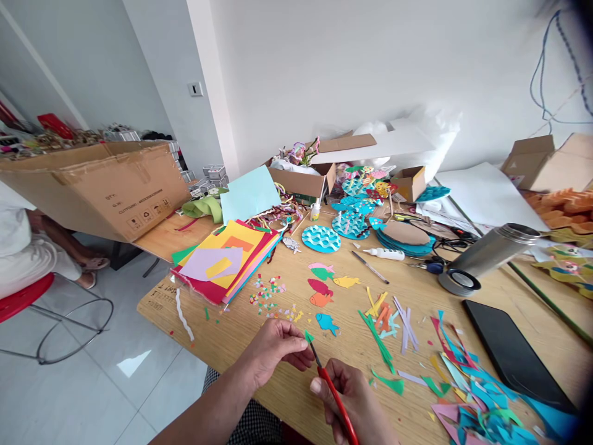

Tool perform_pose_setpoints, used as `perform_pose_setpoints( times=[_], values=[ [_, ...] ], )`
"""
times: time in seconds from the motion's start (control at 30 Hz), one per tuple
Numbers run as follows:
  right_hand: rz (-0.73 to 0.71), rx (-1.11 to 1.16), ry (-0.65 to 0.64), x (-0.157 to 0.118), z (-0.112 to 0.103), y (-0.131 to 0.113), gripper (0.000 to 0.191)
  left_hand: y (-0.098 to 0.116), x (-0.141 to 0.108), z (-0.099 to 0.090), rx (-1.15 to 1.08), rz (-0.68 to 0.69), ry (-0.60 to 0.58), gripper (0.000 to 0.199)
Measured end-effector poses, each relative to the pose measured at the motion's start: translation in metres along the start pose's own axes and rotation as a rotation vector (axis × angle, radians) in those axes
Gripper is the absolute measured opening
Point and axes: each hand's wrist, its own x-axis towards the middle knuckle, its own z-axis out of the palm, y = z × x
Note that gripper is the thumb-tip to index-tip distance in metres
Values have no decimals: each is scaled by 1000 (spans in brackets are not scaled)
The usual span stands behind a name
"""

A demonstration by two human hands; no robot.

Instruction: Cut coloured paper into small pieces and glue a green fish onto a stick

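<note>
In the left hand [279, 347], pinched green paper [309, 335].

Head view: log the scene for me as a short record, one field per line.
left hand: pinching a small green paper piece
right hand: holding red-handled scissors
scissor tips: at the green piece; whether they are cutting, cannot tell
paper fish: pink, green, red, orange, yellow and blue, lying beyond the hands
paper stack: mixed colours, left of the fish
scrap pile: right of the right hand
black phone: flat, beside the scraps
</note>
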Motion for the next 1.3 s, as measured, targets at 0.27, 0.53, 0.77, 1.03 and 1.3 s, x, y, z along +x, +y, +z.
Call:
perform_pose_setpoints(
  times=[0.27, 0.53, 0.77, 1.03, 1.3],
  values=[
    [7, 8, 3, 3, -1, 6, 52, 2, 0, 7, -39, 12, 61, 20],
    [-3, 13, -41, 0, 0, 2, 58, 0, 0, 9, -56, 36, 120, 23],
    [-11, -21, -125, -4, -12, 2, 55, 3, 2, 0, -57, 31, 69, 23],
    [-38, -44, -233, -10, -25, -17, 53, 9, 0, -6, 41, 32, -55, 16],
    [0, -99, -255, -13, -26, -26, 53, 8, 3, -11, 76, 6, -121, 12]
  ],
)
